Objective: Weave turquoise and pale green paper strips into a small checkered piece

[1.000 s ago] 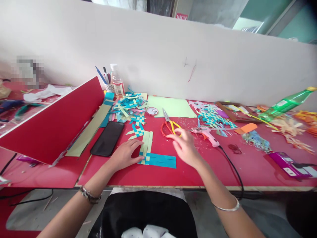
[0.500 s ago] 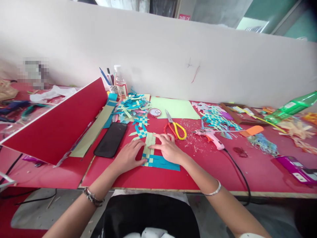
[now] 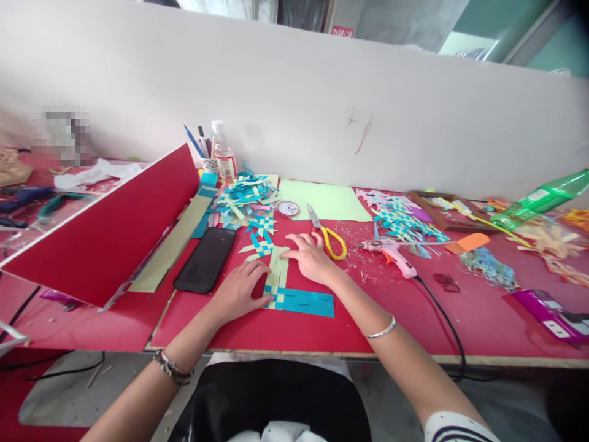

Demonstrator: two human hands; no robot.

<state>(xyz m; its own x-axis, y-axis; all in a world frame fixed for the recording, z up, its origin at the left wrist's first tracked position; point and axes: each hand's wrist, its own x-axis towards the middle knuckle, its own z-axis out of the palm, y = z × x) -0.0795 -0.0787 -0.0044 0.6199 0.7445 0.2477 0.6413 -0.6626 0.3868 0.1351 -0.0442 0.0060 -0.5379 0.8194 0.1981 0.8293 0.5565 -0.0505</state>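
Note:
On the red table in front of me lie pale yellow paper strips [image 3: 278, 265], running away from me, interlaced at their near end with blue paper strips [image 3: 309, 302] that stretch to the right. My left hand [image 3: 243, 287] rests along the left side, its fingers apart and the thumb on the woven corner. Over the right side of the yellow strips is my right hand [image 3: 309, 256], with fingers spread and one fingertip at their upper part. Just beyond it are scissors [image 3: 335, 243] with yellow and red handles, the red one partly covered by my hand.
A black phone [image 3: 205, 260] lies left of my hands, beside a standing red board [image 3: 119, 227]. Behind are woven scraps [image 3: 262, 244], a paper strip pile [image 3: 248, 195] and a bottle [image 3: 224, 153]. A pink glue gun [image 3: 391, 253] with its cord lies to the right.
My right hand has shifted slightly up and away from the blue strips, uncovering more of them, and its forearm has swung left. The left hand has stayed in place.

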